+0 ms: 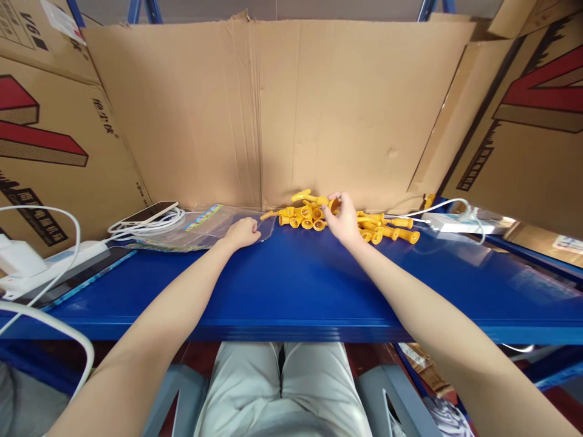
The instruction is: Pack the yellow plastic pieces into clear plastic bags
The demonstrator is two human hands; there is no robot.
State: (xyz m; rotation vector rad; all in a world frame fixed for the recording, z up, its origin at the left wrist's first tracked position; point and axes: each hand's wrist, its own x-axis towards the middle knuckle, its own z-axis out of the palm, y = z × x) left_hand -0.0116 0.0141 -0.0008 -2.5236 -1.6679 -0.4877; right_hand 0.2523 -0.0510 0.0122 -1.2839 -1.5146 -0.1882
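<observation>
Yellow plastic horn-shaped pieces (306, 217) with flared, hollow ends are stacked against the cardboard at the back of the blue shelf. My right hand (345, 220) pinches the flared end of one yellow horn-shaped piece (334, 205) at the top of the stack. More yellow pieces (394, 232) lie to the right, partly behind that hand. My left hand (243, 233) is closed at the right edge of some clear plastic bags (207, 227) with a colourful printed strip. Its fingers curl away from view, so what they hold, if anything, is hidden.
Tall cardboard (182, 109) walls in the back and sides. To the left are a phone (150, 212), coiled white cable, a power strip (59, 267) and a dark tablet-like device (86, 276). Another white power strip (460, 223) sits at right. The blue shelf (291, 285) ends before my lap.
</observation>
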